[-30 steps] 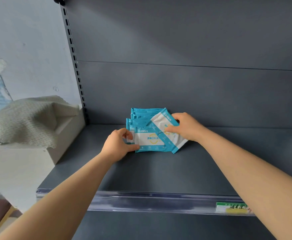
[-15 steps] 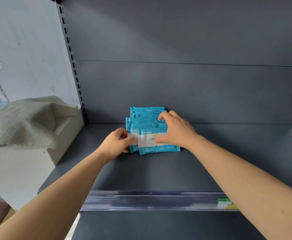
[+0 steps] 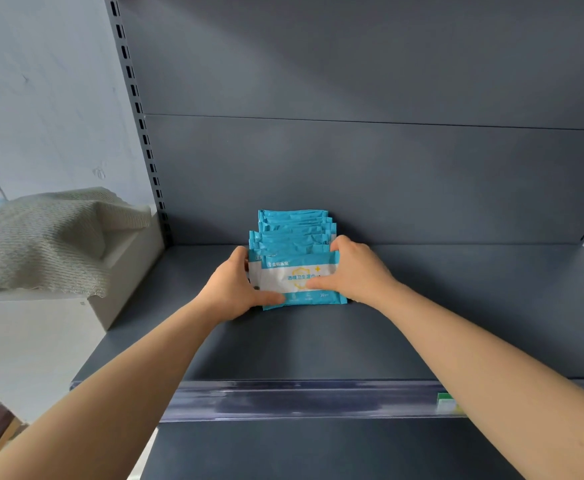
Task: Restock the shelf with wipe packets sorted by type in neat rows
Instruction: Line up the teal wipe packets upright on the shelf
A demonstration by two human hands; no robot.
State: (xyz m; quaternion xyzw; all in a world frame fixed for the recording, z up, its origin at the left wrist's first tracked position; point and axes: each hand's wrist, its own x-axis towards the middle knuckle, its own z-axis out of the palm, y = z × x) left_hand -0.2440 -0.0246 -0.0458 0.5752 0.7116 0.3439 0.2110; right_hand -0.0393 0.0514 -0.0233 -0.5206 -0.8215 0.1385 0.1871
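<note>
The left hand [image 3: 237,289] and right hand [image 3: 356,271] curl their fingers round both ends of the blue wipe packets [image 3: 294,233], thumbs pressing the front packet [image 3: 301,280]. The row stands toward the back of the grey shelf [image 3: 318,344].

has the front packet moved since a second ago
Yes: the front packet swung from tilted to level with the shelf edge, squared against the row.

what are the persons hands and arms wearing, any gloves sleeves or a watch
Nothing worn shows. The left hand and right hand are bare, with no gloves and no rings on the parts in view. The left forearm and right forearm are bare to the frame edge, with no sleeve, watch or bracelet in view.
</note>
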